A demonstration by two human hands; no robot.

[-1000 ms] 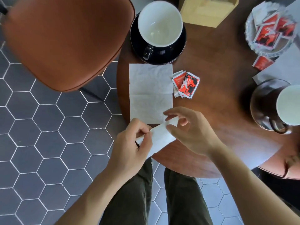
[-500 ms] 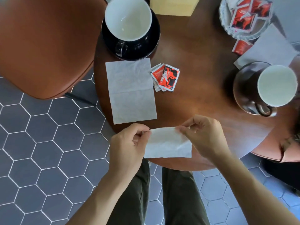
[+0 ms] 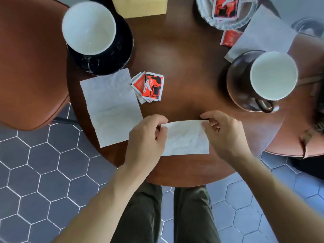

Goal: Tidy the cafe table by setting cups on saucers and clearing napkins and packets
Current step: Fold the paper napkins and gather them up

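My left hand [image 3: 147, 139] and my right hand [image 3: 226, 134] each pinch an upper corner of a small white folded napkin [image 3: 185, 139], held flat over the near part of the round wooden table [image 3: 189, 55]. A larger white napkin [image 3: 110, 106] lies flat at the table's left. A pile of red and black packets [image 3: 149, 86] sits beside it. A white-lined cup [image 3: 88, 28] stands on a black saucer [image 3: 122, 51] at the far left. Another cup [image 3: 273, 75] stands on a dark saucer [image 3: 236, 79] at the right.
A silvery dish [image 3: 226, 23] with more packets stands at the back right, with one loose red packet [image 3: 230, 37] and a third napkin [image 3: 266, 34] beside it. A tan box [image 3: 140, 6] is at the back. Brown chairs [image 3: 31, 67] flank the table.
The napkin between my hands has gone from bunched to spread flat. My hands moved apart and forward over the table.
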